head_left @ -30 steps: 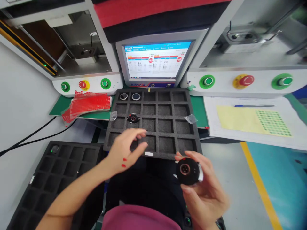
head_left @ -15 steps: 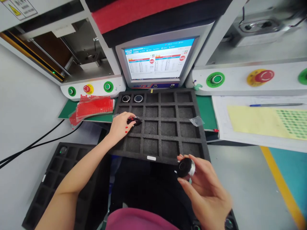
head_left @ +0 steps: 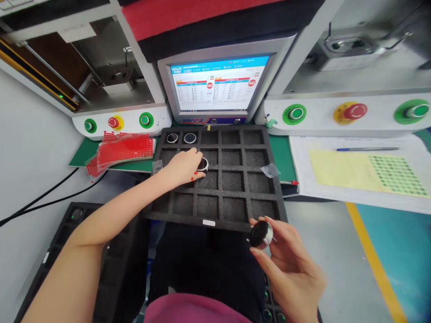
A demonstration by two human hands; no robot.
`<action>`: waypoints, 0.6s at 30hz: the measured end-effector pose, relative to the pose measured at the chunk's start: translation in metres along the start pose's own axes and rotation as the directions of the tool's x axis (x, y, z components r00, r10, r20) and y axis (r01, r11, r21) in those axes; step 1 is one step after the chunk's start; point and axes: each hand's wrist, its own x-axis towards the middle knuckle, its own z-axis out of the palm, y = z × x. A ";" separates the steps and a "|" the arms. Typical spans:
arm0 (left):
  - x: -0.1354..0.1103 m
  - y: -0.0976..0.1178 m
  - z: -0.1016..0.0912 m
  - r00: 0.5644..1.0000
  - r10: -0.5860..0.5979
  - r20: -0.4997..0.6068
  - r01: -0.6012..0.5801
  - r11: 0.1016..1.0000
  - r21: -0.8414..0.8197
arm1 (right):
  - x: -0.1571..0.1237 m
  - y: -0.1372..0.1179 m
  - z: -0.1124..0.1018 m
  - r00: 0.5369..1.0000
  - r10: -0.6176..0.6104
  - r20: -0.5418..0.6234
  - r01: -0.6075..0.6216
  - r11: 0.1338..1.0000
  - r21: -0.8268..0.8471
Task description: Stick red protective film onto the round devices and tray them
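Observation:
Over the black foam tray, my left hand is closed on a round watch case, dark face up with a silver rim; small red stickers cling to the fingers. Lower right, in front of the tray's near edge, my right hand pinches a second watch case between thumb and fingertips, tilted, its dark side and silver edge showing. In the tray's back left compartments lie two more watch cases, one in the corner and another beside it.
Behind the tray stands a monitor, with machines bearing green and red buttons on both sides. Red sticker sheets lie left; a pen and yellow sheet lie right. Another foam tray sits lower left.
My left hand has moved slightly right over the tray, and its watch case now shows its face instead of the black underside. The right hand keeps its hold; the view has shifted a little.

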 end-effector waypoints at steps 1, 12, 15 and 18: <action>0.001 -0.006 -0.002 0.999 0.043 0.013 -0.043 0.999 0.010 | -0.001 0.001 -0.002 1.000 0.022 -0.020 -0.022 1.000 -0.002; 0.020 -0.027 -0.006 0.890 0.456 -0.006 -0.456 0.889 -0.047 | 0.003 0.009 -0.002 0.980 0.153 -0.124 -0.157 0.987 -0.025; 0.014 -0.058 -0.015 0.888 0.414 -0.200 -0.439 0.892 -0.104 | 0.005 0.012 -0.004 0.958 0.211 -0.193 -0.224 0.974 -0.046; 0.008 -0.122 -0.036 0.865 0.121 -0.488 -0.236 0.955 -0.182 | 0.008 0.025 -0.013 0.941 0.249 -0.228 -0.276 0.956 -0.095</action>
